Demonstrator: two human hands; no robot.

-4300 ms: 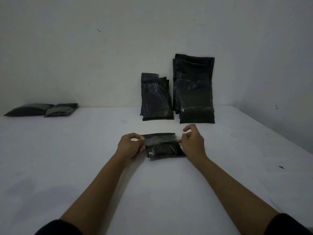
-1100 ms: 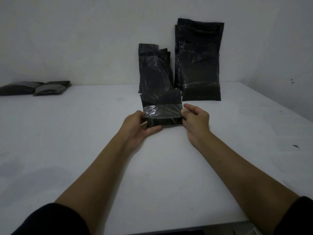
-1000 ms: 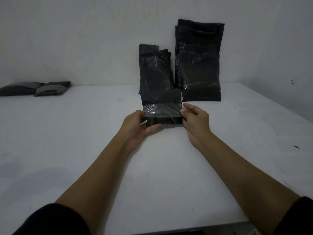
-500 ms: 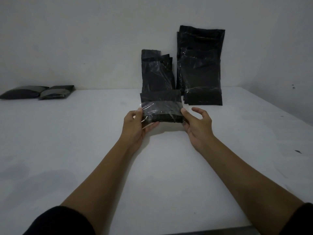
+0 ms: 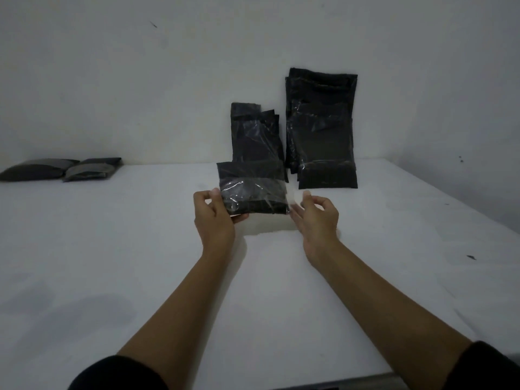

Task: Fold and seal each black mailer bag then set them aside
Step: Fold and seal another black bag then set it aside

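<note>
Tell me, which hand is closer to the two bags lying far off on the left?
Left. The left hand is nearer the two finished bags; the right hand sits farther right.

A white table fills the lower view and runs back to a plain pale wall, with a second wall meeting it at the right corner. The light is dim, and both walls carry a few small dark marks.

White table, two sealed black bags far left, black mailer stacks against wall
</note>
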